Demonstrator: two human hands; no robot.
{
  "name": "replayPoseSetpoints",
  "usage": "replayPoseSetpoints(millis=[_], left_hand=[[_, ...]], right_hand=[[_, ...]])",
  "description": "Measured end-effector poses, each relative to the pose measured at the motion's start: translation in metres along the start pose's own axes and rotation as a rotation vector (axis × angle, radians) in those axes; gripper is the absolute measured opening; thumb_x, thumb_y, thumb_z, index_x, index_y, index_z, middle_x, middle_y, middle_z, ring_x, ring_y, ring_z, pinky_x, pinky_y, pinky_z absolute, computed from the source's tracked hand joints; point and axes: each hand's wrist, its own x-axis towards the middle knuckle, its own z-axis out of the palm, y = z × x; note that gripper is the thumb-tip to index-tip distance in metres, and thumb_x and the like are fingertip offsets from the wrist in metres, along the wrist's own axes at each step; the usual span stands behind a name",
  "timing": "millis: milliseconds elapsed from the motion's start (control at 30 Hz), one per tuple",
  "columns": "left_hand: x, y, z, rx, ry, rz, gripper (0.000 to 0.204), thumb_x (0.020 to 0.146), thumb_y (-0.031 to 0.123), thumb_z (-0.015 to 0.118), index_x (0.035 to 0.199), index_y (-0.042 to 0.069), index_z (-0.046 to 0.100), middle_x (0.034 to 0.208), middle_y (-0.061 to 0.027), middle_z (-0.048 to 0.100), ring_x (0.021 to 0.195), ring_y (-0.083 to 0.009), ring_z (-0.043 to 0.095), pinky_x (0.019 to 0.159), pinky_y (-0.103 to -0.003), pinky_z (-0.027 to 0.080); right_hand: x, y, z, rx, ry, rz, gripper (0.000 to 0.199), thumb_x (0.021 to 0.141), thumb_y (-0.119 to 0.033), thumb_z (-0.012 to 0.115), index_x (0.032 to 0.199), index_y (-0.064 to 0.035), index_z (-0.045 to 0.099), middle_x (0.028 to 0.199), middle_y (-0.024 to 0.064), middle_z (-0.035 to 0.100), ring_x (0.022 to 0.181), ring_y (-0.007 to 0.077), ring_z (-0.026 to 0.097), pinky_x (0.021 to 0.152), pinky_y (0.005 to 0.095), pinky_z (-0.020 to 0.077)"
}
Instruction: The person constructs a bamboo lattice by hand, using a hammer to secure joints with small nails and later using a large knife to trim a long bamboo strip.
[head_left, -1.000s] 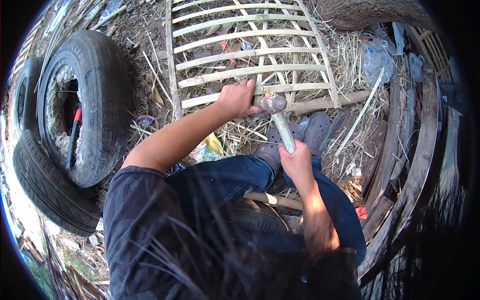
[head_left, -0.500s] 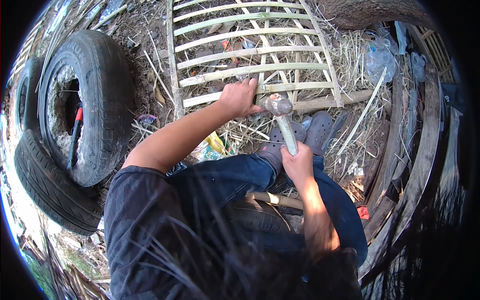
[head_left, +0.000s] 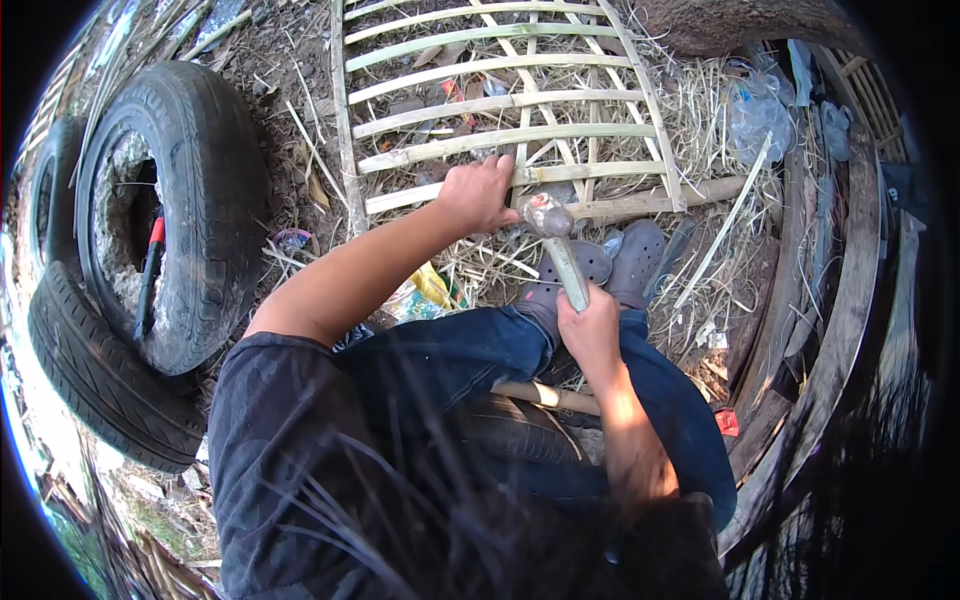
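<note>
— Beside the person's knee, what packaging can be made out?

— Between the left forearm and the jeans a crumpled yellow and green wrapper (head_left: 425,290) is seen on the straw. A small red scrap (head_left: 727,421) is seen at the right, beside the curved wooden planks (head_left: 845,300). Clear plastic bags (head_left: 755,105) are heaped at the upper right, just past the edge of the bamboo lattice (head_left: 500,100). No print on any of them can be told.

— How is the hammer held?

— The hammer (head_left: 556,245) is gripped by the right hand (head_left: 590,330), which is clenched around the lower end of the pale handle. The handle is tilted up and to the left, so the metal head is raised above the hand, just over the lowest slat of the lattice.

— And the other hand?

— The left hand (head_left: 478,192) is laid on that lowest slat, fingers curled over it, pressing it down. The hammer head is placed just to the right of these fingers, near them; whether it touches the slat cannot be told.

— What else is laid around?

— Two black tyres (head_left: 200,200) are stacked at the left, with a red-handled tool (head_left: 150,270) resting in the hollow of one. Grey clogs (head_left: 610,265) are worn on the feet below the hammer.
</note>
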Motion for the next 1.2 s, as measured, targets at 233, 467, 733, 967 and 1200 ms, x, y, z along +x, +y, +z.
replayPoseSetpoints(millis=[233, 467, 733, 967, 1200], left_hand=[[0.005, 0.000, 0.003, 0.004, -0.014, -0.018, 0.069, 0.072, 0.052, 0.075, 0.110, 0.002, 0.045, 0.107, -0.0187, 0.062, 0.100, -0.0327, 0.064, 0.080, -0.042, 0.054], [0.003, -0.003, 0.005, -0.053, 0.063, 0.019, 0.056, 0.076, 0.043, 0.070, 0.104, 0.002, 0.044, 0.101, -0.0214, 0.061, 0.094, -0.0391, 0.064, 0.078, -0.047, 0.052], [-0.001, -0.001, 0.002, -0.034, -0.014, -0.016, 0.063, 0.072, 0.043, 0.075, 0.109, 0.003, 0.044, 0.107, -0.0194, 0.061, 0.101, -0.0357, 0.062, 0.082, -0.045, 0.051], [0.004, -0.002, 0.003, -0.007, -0.039, -0.032, 0.069, 0.074, 0.053, 0.074, 0.111, 0.003, 0.045, 0.110, -0.0176, 0.060, 0.103, -0.0329, 0.062, 0.085, -0.043, 0.052], [0.002, -0.002, 0.005, -0.028, -0.007, -0.016, 0.065, 0.073, 0.047, 0.074, 0.110, 0.003, 0.043, 0.108, -0.0192, 0.060, 0.103, -0.0355, 0.062, 0.084, -0.044, 0.051]], right_hand=[[0.004, 0.005, 0.002, -0.049, -0.048, 0.028, 0.017, 0.079, -0.013, 0.061, 0.085, 0.0025, 0.063, 0.073, 0.0286, 0.060, 0.076, 0.0467, 0.060, 0.064, 0.0475, 0.0487], [0.004, 0.000, -0.001, -0.032, -0.034, 0.042, 0.017, 0.079, -0.014, 0.060, 0.084, 0.0019, 0.064, 0.074, 0.0292, 0.060, 0.078, 0.0477, 0.060, 0.066, 0.0487, 0.0486], [0.003, 0.007, 0.003, -0.050, 0.026, -0.018, 0.019, 0.081, -0.012, 0.061, 0.074, 0.0049, 0.058, 0.062, 0.0248, 0.055, 0.056, 0.0361, 0.059, 0.056, 0.0404, 0.0451], [0.001, 0.014, 0.007, -0.019, 0.040, -0.015, 0.018, 0.081, -0.013, 0.062, 0.077, 0.0044, 0.059, 0.064, 0.0252, 0.057, 0.059, 0.0388, 0.060, 0.057, 0.0408, 0.0453], [0.006, 0.004, 0.002, -0.094, -0.029, 0.065, 0.020, 0.080, -0.016, 0.060, 0.089, 0.0007, 0.065, 0.077, 0.0279, 0.062, 0.080, 0.0461, 0.061, 0.068, 0.0458, 0.0491]])
